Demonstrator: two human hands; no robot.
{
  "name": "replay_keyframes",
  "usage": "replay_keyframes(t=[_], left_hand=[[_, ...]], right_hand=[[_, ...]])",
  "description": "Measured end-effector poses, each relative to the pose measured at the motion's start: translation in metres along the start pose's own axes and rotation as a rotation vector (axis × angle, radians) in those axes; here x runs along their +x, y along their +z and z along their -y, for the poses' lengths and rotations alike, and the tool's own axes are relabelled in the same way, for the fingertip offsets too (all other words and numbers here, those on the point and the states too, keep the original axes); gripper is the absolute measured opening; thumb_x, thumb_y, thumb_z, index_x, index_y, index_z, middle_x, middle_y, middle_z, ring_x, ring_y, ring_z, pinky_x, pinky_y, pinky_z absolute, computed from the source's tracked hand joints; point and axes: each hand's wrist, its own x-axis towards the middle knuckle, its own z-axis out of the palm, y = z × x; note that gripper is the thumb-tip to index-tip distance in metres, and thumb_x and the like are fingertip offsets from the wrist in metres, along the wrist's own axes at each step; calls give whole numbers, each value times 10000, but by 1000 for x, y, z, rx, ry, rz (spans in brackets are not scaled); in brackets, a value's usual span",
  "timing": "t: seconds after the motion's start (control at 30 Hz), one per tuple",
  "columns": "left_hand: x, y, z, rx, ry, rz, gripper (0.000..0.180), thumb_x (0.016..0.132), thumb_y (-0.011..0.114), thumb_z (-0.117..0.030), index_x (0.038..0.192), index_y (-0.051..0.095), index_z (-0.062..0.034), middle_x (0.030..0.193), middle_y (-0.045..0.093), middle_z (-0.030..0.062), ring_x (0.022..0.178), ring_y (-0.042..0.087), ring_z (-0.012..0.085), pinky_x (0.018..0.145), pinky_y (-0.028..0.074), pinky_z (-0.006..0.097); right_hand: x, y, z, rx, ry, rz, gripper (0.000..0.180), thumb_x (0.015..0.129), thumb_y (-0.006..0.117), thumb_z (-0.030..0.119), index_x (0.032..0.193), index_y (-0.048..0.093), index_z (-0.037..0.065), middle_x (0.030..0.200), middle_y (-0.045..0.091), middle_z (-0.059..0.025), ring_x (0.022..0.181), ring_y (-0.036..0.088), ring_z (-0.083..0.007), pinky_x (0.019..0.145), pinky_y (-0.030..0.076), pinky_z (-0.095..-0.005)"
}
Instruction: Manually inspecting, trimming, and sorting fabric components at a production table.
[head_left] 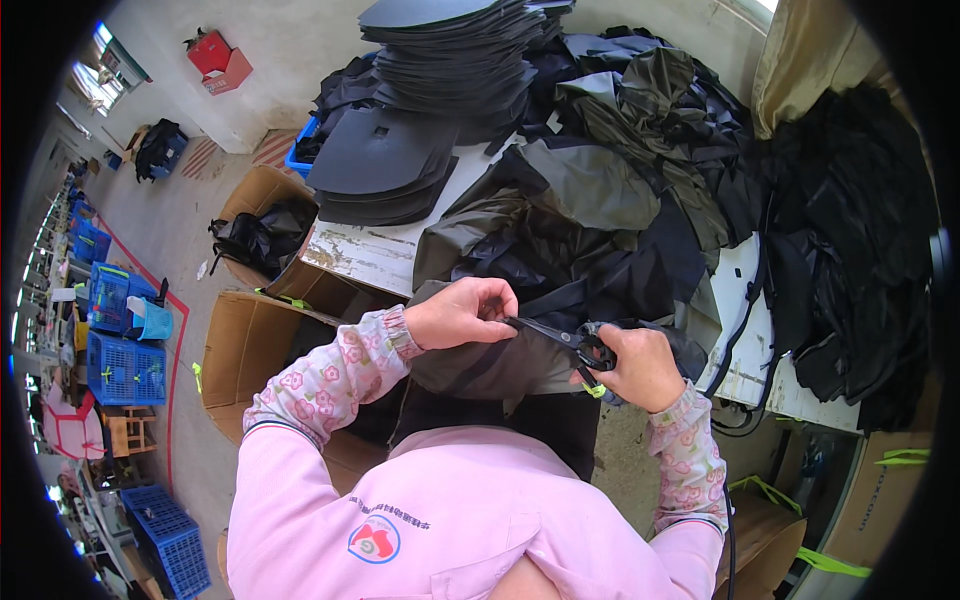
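Note:
My right hand (pixel 640 365) grips a pair of scissors (pixel 592 350) by its black handles, and the blades point left. Close to the blade tips, my left hand (pixel 465 313) pinches an edge of dark fabric between thumb and fingers. Below and between both hands hangs the near part of the grey-brown and black fabric (pixel 480 367), draped over the table edge. A larger heap of the same thin, shiny fabric (pixel 590 185) spreads over the table beyond my hands. Whether the blades touch the material is too small to tell.
Stacked black sheets (pixel 385 160) stand at the back left of the worn white table (pixel 365 250). Dark fabric (pixel 850 230) is piled at the right. Cardboard boxes (pixel 240 335) sit left of the table, and blue crates (pixel 125 368) line the floor farther left.

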Motion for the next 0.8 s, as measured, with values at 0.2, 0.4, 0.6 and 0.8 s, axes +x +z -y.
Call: replay_keyframes(t=[0.2,0.4,0.6,0.8], left_hand=[[1,-1,-2,9,-1,12,154,834,700,-66,934,585,-52,796,532,-63,717,471,24,632,393,185],[5,-7,-4,164,1,36,141,837,682,-86,971,645,-61,781,496,-58,712,464,36,643,405,193],[8,0,13,622,141,92,222,805,776,-161,977,668,-70,828,522,17,734,501,125,662,450,260],[11,-5,31,457,60,173,162,850,725,-119,972,662,-35,829,592,13,760,535,108,713,465,259]], right_hand=[[-2,6,-7,95,63,-39,447,659,850,374,790,571,49,686,614,-115,662,626,-341,590,482,-405],[-2,36,-38,456,195,-94,340,724,814,142,811,518,-1,737,582,-178,659,592,-330,613,459,-365],[-1,40,-44,569,202,-46,322,725,809,80,830,522,-20,726,579,-177,662,594,-210,621,460,-354],[-7,51,-49,611,162,142,319,719,820,57,893,564,-21,757,599,-46,710,508,-103,673,466,-273]])
